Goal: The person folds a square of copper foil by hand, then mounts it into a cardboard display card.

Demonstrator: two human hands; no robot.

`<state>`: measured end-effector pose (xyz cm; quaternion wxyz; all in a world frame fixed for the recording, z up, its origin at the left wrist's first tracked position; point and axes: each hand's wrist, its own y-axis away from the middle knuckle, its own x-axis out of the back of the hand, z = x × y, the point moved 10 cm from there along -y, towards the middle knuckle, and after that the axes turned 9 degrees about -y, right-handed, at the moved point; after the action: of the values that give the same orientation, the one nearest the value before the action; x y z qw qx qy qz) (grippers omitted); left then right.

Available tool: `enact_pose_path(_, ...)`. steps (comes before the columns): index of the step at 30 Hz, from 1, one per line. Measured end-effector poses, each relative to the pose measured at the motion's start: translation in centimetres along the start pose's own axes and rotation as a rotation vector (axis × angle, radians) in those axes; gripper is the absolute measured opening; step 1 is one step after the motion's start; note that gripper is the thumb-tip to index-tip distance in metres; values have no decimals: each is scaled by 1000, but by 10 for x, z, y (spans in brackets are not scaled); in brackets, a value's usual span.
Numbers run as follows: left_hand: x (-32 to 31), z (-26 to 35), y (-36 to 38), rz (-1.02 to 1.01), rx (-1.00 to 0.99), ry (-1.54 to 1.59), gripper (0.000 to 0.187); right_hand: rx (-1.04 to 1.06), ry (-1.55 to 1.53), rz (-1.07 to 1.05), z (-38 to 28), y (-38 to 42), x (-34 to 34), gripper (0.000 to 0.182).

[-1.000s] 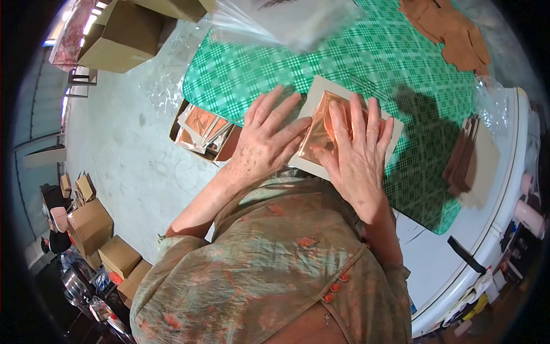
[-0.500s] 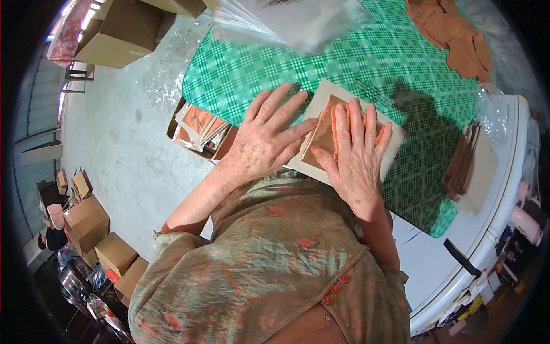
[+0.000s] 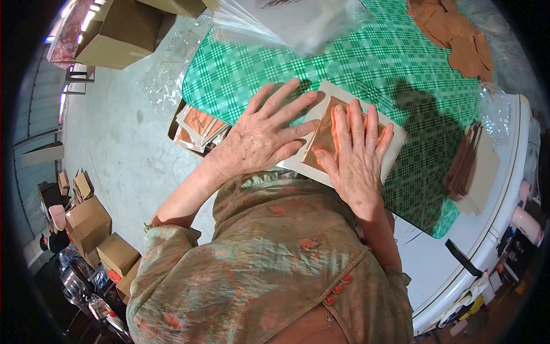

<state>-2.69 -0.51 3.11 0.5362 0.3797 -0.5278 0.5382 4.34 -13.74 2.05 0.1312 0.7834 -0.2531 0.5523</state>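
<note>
A shiny copper-coloured square sheet (image 3: pixel 322 135) lies on a pale square card (image 3: pixel 325 92) at the near edge of the green checked tablecloth (image 3: pixel 258 63). My right hand (image 3: pixel 358 152) rests flat on the copper sheet, fingers stretched out and covering its right part. To the left, my left hand (image 3: pixel 260 137) is spread with its palm down. Its index fingertip reaches the left side of the card, and its thumb overlaps the card's lower left edge. Neither hand grips anything. Just left of my left hand, below the cloth's edge, a box holds several copper-coloured pieces in clear wrap (image 3: pixel 197 121).
Clear plastic bags (image 3: pixel 292 23) lie at the far side. Brown flat pieces (image 3: pixel 458 40) sit at the far right corner. Dark brown strips (image 3: pixel 463 160) rest on pale cards (image 3: pixel 486 172) at right. Cardboard boxes (image 3: pixel 89 221) stand on the left floor, near a person in black (image 3: pixel 57 241).
My left hand has shifted slightly left, and its index fingertip has moved from the copper sheet's edge onto the card's left side. My right hand stays flat in nearly the same place.
</note>
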Motion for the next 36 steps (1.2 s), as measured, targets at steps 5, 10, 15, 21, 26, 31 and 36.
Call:
enact_pose_path(5,-1,4,-6,-15,-79,-10,41,5,28,3,0,0,-1,87)
enact_pose_path(10,-1,5,-7,-20,-138,-19,40,-10,45,-13,-2,-2,2,84)
enact_pose_path(15,0,13,-4,-51,-231,-39,46,-6,39,-35,-2,-1,0,80)
enact_pose_path(21,-6,18,2,-72,-270,30,53,-1,79,9,-3,-2,0,77)
enact_pose_path(26,-1,21,4,-29,-315,177,51,-9,91,-1,-2,-3,0,76)
enact_pose_path(31,21,19,8,177,-369,279,42,-15,47,-4,-3,-4,1,77)
enact_pose_path(36,10,36,11,199,-352,231,37,-23,25,-21,-3,-4,4,81)
